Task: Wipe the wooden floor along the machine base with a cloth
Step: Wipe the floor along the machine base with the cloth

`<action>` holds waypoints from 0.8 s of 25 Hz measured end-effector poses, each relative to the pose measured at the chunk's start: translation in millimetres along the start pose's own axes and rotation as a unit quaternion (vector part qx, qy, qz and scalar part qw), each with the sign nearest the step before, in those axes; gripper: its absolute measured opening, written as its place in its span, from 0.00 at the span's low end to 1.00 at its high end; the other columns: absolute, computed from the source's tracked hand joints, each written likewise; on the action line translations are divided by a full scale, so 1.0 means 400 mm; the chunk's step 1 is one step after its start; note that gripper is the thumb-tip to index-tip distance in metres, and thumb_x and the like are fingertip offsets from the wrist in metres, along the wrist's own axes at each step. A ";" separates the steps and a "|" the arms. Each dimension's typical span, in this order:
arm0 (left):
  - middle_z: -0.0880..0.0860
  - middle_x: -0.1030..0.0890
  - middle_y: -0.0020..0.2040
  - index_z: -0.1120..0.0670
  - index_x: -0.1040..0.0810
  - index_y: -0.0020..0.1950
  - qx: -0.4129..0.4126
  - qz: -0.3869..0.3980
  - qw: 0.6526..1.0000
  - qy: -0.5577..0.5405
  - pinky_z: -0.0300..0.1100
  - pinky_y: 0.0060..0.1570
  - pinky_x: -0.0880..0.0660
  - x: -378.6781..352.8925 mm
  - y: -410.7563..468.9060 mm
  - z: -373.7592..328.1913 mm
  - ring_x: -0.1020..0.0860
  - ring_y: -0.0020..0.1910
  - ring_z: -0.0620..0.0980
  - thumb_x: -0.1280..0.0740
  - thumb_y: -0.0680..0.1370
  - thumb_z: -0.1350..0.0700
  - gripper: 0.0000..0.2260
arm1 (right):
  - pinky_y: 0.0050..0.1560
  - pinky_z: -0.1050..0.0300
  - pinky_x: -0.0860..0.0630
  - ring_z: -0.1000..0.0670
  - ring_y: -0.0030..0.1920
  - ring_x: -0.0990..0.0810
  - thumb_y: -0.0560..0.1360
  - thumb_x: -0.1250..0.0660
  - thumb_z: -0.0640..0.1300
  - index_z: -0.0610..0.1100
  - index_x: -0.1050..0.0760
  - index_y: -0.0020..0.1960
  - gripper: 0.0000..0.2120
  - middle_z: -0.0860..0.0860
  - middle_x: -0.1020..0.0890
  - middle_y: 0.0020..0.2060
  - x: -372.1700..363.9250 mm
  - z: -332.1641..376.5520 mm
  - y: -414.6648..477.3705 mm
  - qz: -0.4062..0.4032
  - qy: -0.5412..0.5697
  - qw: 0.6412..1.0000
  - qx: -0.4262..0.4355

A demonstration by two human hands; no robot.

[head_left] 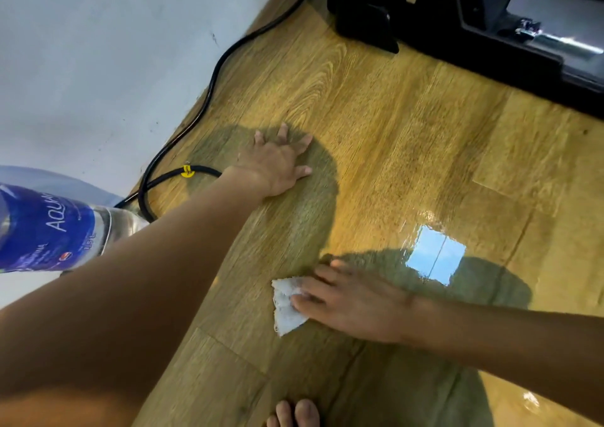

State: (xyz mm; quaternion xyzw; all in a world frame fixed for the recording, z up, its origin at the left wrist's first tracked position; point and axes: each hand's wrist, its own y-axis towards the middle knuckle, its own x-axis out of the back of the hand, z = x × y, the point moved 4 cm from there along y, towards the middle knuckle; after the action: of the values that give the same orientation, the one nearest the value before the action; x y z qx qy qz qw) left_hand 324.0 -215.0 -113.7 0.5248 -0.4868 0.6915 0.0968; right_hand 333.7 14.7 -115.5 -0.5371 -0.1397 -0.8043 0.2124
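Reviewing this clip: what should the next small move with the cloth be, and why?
Probably sweep the white cloth rightward over the glossy wet patch, then on toward the black machine base. The right hand presses the cloth flat on the wooden floor, left of that sheen, so the patch looks unwiped. The left hand rests flat on the floor, seemingly as a brace.

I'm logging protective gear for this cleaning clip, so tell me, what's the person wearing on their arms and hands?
Nothing that shows. The left forearm and right forearm are bare, no sleeve in view. The left hand and right hand have no gloves, and no ring, watch or bracelet is visible.
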 end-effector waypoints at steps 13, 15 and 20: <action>0.57 0.61 0.78 0.50 0.57 0.79 -0.009 0.031 0.999 0.024 0.66 0.68 0.41 0.000 0.035 -0.060 0.54 0.74 0.69 0.35 0.76 0.42 0.41 | 0.62 0.60 0.42 0.52 0.61 0.31 0.72 0.45 0.35 0.42 0.24 0.62 0.21 0.43 0.27 0.49 0.104 -0.294 -0.061 -0.175 0.053 0.978 -0.104; 0.59 0.60 0.78 0.49 0.59 0.78 -0.003 0.041 0.999 0.032 0.65 0.68 0.40 0.005 0.039 -0.061 0.52 0.74 0.69 0.32 0.75 0.42 0.44 | 0.57 0.58 0.36 0.45 0.60 0.29 0.76 0.40 0.37 0.43 0.26 0.64 0.17 0.45 0.26 0.55 0.123 -0.378 -0.072 -0.174 -0.010 0.938 -0.301; 0.63 0.58 0.77 0.41 0.63 0.77 -0.001 0.063 0.997 0.044 0.64 0.70 0.43 0.024 0.053 -0.093 0.50 0.73 0.71 0.29 0.73 0.46 0.48 | 0.47 0.50 0.24 0.44 0.51 0.22 0.69 0.28 0.37 0.43 0.24 0.62 0.21 0.43 0.21 0.54 0.088 -0.271 -0.089 -0.102 -0.075 0.982 -0.142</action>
State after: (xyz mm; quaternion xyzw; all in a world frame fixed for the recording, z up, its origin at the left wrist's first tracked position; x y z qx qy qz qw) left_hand 282.5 -200.5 -117.0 0.4618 -0.5148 0.7184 0.0751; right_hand 217.1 -10.0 -124.3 -0.6033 -0.0934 -0.7910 0.0401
